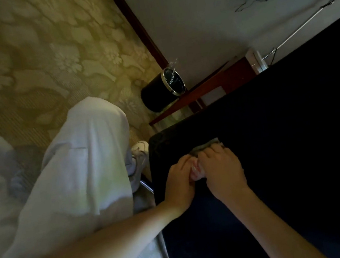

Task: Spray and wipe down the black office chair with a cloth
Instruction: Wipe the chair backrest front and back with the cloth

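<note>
The black office chair (276, 135) fills the right half of the tilted view as a broad dark upholstered surface. Both hands meet on it near its left edge. My left hand (180, 184) has its fingers curled round a pale bunched cloth (196, 170). My right hand (223, 169) lies over the same cloth, fingers bent onto it; a grey-green part of the cloth (206, 144) sticks out beyond the fingertips. No spray bottle is in view.
A black waste bin (160, 92) with a metal rim stands on the patterned carpet (44, 59) by the white wall. A dark red wooden table edge (199, 93) runs behind the chair. My leg in light trousers (79, 175) and a white shoe (139, 153) are left of the chair.
</note>
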### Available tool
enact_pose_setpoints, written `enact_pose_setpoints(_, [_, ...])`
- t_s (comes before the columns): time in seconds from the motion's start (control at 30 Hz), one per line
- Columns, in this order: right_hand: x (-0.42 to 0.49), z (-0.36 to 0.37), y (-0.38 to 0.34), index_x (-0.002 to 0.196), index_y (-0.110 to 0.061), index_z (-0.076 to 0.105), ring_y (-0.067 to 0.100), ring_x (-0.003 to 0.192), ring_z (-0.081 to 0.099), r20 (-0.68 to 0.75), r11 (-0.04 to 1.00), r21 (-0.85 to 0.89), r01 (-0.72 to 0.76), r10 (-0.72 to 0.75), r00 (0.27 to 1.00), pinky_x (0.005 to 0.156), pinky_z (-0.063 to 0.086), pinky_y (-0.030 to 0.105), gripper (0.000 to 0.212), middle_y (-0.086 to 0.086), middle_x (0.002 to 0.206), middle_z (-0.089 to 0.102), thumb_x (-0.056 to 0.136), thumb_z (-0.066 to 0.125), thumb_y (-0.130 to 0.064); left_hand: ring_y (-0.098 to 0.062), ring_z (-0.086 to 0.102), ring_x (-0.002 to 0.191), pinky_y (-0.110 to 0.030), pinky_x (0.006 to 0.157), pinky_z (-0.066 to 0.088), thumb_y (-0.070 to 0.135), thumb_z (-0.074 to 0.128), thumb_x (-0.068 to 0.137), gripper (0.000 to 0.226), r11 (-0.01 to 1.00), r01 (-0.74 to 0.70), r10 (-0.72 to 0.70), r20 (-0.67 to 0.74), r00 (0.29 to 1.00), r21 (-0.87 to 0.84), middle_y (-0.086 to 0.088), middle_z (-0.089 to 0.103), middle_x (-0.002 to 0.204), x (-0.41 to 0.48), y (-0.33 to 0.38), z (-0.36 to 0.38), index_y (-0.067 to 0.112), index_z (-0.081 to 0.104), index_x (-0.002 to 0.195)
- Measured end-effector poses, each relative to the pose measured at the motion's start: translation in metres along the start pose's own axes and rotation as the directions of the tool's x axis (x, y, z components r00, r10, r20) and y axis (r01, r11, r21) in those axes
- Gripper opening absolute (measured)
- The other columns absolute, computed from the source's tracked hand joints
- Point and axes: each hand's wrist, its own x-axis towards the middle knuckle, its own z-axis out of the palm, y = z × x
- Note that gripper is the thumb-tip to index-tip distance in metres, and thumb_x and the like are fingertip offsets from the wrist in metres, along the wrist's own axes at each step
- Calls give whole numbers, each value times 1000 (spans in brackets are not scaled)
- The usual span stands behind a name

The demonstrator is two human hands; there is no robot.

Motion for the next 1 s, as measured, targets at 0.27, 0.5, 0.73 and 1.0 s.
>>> enact_pose_setpoints(0.27, [-9, -1, -12, 87, -14, 67, 26, 87, 61, 71, 998, -32, -58, 60, 996, 74, 52, 37, 26, 8, 89, 67, 64, 79, -14, -20, 58, 106, -39, 87, 49, 3, 57, 80, 42, 995, 94, -96, 57, 994, 27, 4, 56, 124, -14, -5, 10, 20, 57, 118])
enact_pose_setpoints(0.5, [50, 23, -28, 90, -10, 67, 31, 86, 62, 88, 998, 55, 0, -5, 996, 71, 50, 38, 34, 11, 89, 68, 59, 79, -5, -27, 57, 103, -44, 84, 47, 14, 40, 75, 41, 977, 199, -184, -163, 969, 82, 1, 62, 117, 24, -55, -14, 17, 63, 109])
enact_pose_setpoints(0.73, [140, 49, -49, 118, -16, 52, 28, 115, 47, 138, 993, -17, 115, -111, 984, 91, 38, 34, 30, 7, 121, 57, 88, 55, -18, -14, 61, 85, -19, 71, 47, 13, 51, 88, 20, 816, 564, -574, -296, 763, -130, 7, 67, 93, 76, -117, -10, 26, 65, 91])
enact_pose_setpoints(1.0, [173, 64, -52, 112, -14, 57, 28, 111, 50, 186, 993, -15, 121, -116, 976, 83, 43, 34, 25, 8, 114, 60, 90, 54, -23, 8, 51, 68, -5, 59, 35, 14, 55, 91, 13, 759, 639, -647, -258, 717, -128, 15, 63, 86, 91, -124, -11, 20, 66, 96])
